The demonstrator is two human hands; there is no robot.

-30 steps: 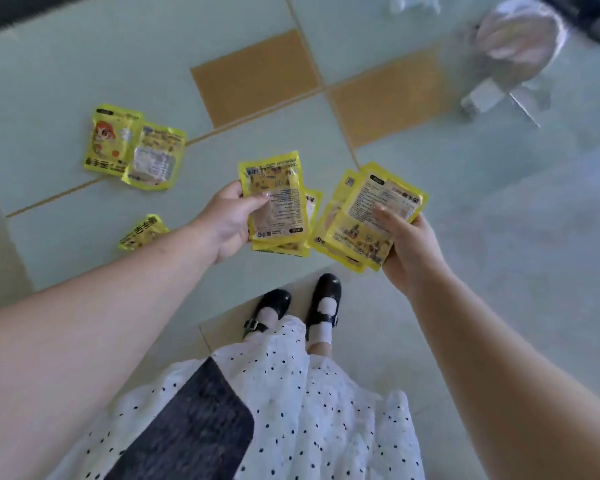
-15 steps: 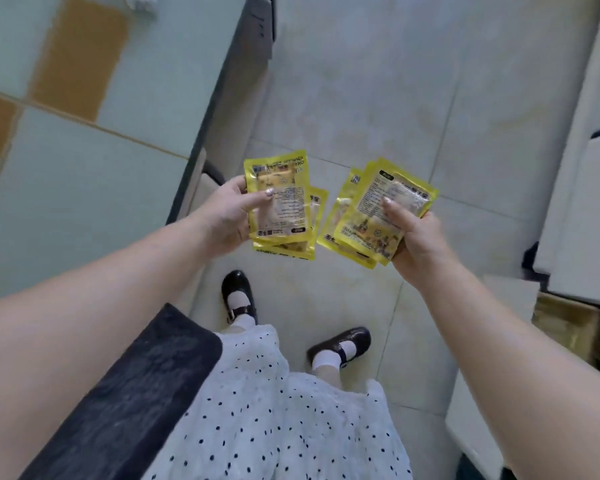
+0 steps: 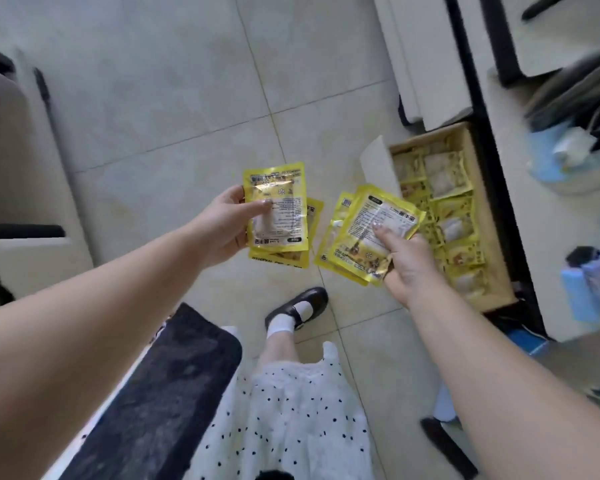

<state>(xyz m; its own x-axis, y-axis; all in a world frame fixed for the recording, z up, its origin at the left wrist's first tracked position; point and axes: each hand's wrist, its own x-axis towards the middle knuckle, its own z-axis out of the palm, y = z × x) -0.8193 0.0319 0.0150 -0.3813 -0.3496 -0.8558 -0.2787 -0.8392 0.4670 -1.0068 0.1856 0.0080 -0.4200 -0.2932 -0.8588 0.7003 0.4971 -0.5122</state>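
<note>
Head view: stands on pale floor tiles [image 3: 187, 98], looking down. Grips the left stack of sachets [image 3: 278, 209], yellow and printed, in the left hand [image 3: 222, 225], thumb pressed on the top packet. Pinches the right fan of sachets [image 3: 364, 233] in the right hand [image 3: 409, 268], thumb on top, fingers curled beneath. Holds both bundles above the floor, near each other but apart. Has the right bundle just beside an open cardboard box [image 3: 378, 161] packed with boxed sachets [image 3: 454, 216]. Wears a black shoe [image 3: 298, 306] and a dotted skirt [image 3: 291, 410].
</note>
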